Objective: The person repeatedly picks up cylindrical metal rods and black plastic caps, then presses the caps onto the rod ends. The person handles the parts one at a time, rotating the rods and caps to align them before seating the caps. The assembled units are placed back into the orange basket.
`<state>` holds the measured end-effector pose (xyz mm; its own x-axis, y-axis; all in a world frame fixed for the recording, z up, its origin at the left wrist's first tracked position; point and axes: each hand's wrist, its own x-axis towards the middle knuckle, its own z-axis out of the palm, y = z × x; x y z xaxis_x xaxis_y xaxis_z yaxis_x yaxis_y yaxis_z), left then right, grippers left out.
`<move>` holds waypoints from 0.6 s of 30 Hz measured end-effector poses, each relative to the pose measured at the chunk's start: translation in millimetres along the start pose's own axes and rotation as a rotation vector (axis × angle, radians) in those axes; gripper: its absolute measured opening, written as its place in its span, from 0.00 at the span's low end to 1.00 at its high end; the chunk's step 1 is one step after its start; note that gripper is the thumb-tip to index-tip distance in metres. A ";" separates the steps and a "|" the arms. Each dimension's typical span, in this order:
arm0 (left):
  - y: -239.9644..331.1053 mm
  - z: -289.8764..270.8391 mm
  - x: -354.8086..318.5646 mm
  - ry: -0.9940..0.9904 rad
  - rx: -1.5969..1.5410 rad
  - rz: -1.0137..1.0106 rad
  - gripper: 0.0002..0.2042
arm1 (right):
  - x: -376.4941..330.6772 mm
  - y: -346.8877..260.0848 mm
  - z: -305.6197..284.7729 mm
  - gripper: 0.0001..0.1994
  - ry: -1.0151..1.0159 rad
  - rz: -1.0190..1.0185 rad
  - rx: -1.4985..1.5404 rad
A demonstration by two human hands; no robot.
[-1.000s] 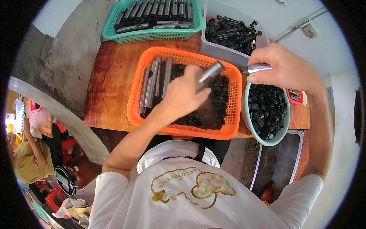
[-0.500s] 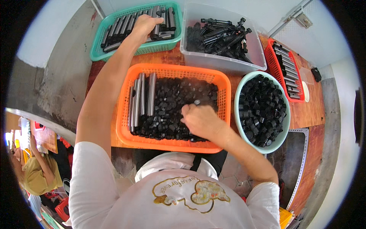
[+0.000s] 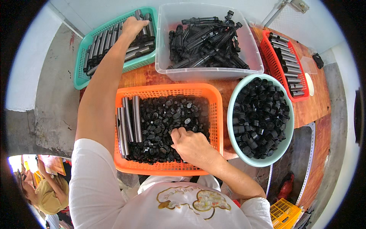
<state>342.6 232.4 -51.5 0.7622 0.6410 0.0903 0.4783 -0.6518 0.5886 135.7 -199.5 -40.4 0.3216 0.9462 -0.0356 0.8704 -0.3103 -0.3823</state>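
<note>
My left hand (image 3: pixel 134 28) reaches into the teal basket (image 3: pixel 79 81) at the far left, its fingers closed round a grey metal tube (image 3: pixel 139 15). Several similar tubes with dark ends lie beside it. Nearer to me, my right hand (image 3: pixel 190 147) is in the orange basket (image 3: pixel 167 169), down on a layer of small black caps (image 3: pixel 160 129). Its fingers are curled and pressed together; anything pinched between them is too small or hidden to name. Several metal tubes (image 3: pixel 137 119) stand side by side along that basket's left end, on top of the caps.
Behind the orange basket, a clear plastic bin (image 3: pixel 209 72) holds black rod-like parts. A pale green bowl (image 3: pixel 263 162) of black round caps stands at right. Further right sits a red basket (image 3: pixel 301 98) of tubes. Another person (image 3: pixel 51 194) is at lower left.
The whole view has shifted, so the baskets sit lower and further left. My right hand has moved slightly nearer to me over the caps. My left hand stays at the teal basket's tubes.
</note>
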 end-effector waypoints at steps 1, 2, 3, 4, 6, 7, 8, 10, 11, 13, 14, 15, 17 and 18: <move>-0.9 1.2 5.7 -0.018 0.008 0.013 0.26 | 0.6 0.1 -0.2 0.17 -0.013 0.006 0.006; -2.2 4.6 9.9 -0.055 0.012 0.023 0.26 | 1.4 0.5 0.2 0.17 -0.025 0.019 0.017; -2.5 5.8 15.8 -0.068 0.098 0.039 0.25 | 2.2 0.7 0.6 0.17 -0.013 0.011 0.004; -3.2 8.7 18.8 -0.020 0.165 0.084 0.25 | 2.9 0.7 1.3 0.17 -0.003 0.009 0.000; -2.0 11.4 22.4 0.041 0.280 0.154 0.26 | 2.9 0.9 2.5 0.16 0.018 0.008 -0.010; -0.5 10.4 21.3 0.047 0.331 0.162 0.23 | 2.8 1.4 2.9 0.16 0.025 0.008 -0.008; 1.8 7.6 19.1 0.045 0.376 0.166 0.20 | 1.6 0.2 3.0 0.16 0.000 0.032 0.003; 7.7 3.1 4.2 0.059 0.054 -0.024 0.25 | -0.2 0.7 1.8 0.14 0.011 0.033 -0.005; 11.1 -10.5 -2.6 -0.045 0.112 0.088 0.28 | -2.5 2.3 0.2 0.14 0.051 0.032 -0.016; 14.3 -24.4 -33.0 -0.088 -0.041 0.144 0.18 | -8.4 1.9 -3.7 0.11 0.097 0.017 0.035; 17.8 -36.5 -46.7 -0.172 -0.098 0.085 0.15 | -10.4 4.0 -7.1 0.09 0.189 -0.032 0.080; 16.6 -44.3 -67.4 -0.103 -0.152 0.149 0.14 | -12.1 4.1 -10.1 0.09 0.171 -0.003 0.116; 16.4 -59.9 -105.4 0.001 -0.157 0.221 0.13 | -9.9 4.9 -16.2 0.10 0.208 -0.002 0.152; 13.9 -68.6 -125.4 0.019 -0.212 0.292 0.14 | -7.3 3.2 -18.9 0.09 0.230 0.005 0.157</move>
<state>223.8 170.8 0.5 0.8445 0.4484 0.2929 0.1385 -0.7112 0.6892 143.1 -209.1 -23.9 0.4177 0.8933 0.1661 0.8058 -0.2798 -0.5219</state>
